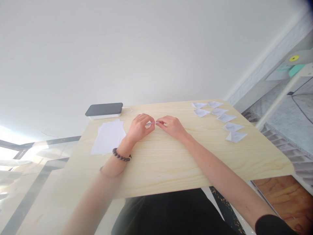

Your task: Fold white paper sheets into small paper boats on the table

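Fingers (149, 118) of the left hand (140, 126) and right hand (173, 125) pinch a small paper (149, 124) between them, seen edge-on over the table's (171, 163) far half. Loose sheets (107, 135) lie beside the left hand, a phone (104, 109) just beyond them; seven folded pieces (226, 117) sit at the right, well apart from the sheets

Pale wall (146, 49) behind light-wood table (166, 166)
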### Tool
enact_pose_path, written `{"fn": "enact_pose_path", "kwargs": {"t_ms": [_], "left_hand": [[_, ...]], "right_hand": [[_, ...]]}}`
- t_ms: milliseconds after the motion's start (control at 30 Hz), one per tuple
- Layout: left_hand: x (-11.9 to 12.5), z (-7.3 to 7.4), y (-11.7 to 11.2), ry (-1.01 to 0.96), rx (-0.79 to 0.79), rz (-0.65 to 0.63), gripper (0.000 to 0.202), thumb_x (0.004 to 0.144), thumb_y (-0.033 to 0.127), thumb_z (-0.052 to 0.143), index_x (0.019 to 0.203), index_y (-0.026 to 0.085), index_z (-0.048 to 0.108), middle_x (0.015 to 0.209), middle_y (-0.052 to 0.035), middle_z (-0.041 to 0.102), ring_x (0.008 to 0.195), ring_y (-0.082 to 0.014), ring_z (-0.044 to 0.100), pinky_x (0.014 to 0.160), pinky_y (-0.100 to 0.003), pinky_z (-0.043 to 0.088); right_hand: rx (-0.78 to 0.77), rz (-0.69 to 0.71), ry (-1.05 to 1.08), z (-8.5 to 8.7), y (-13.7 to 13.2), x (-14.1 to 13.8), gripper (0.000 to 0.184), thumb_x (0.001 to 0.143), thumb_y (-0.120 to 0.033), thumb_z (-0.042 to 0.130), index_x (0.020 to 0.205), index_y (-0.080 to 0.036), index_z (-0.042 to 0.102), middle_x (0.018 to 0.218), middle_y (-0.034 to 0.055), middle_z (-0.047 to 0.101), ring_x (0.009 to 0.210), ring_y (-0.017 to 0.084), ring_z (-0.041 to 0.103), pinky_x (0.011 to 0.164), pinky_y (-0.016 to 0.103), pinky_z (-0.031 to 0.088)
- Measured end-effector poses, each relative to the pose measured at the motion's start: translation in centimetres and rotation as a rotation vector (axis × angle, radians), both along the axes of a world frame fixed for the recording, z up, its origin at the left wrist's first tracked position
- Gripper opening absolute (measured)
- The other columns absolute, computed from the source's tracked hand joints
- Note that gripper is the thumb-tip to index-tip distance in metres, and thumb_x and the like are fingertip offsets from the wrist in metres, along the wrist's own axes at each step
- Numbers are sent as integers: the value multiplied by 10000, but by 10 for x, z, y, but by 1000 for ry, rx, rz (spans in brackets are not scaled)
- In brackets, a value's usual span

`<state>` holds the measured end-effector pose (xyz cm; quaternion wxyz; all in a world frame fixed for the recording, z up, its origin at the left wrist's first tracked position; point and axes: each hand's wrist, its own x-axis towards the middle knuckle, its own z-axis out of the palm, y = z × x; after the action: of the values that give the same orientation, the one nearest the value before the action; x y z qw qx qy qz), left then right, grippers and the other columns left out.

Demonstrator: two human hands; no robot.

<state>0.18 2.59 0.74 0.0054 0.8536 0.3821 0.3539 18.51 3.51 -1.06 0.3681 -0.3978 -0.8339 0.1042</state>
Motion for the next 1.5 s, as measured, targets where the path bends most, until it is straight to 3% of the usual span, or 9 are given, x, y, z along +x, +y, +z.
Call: {"fn": "enact_pose_path", "kwargs": {"t_ms": [1500], "left_hand": [[0, -3, 1, 14, 37, -3, 72, 771, 194, 506, 788, 183, 575, 786, -15, 625, 798, -151, 553, 768, -297, 414]], "right_hand": [[60, 44, -41, -2, -1, 0, 194, 834, -254, 479, 872, -217, 665, 787, 8, 678, 707, 124, 589, 658, 226, 411]]}}
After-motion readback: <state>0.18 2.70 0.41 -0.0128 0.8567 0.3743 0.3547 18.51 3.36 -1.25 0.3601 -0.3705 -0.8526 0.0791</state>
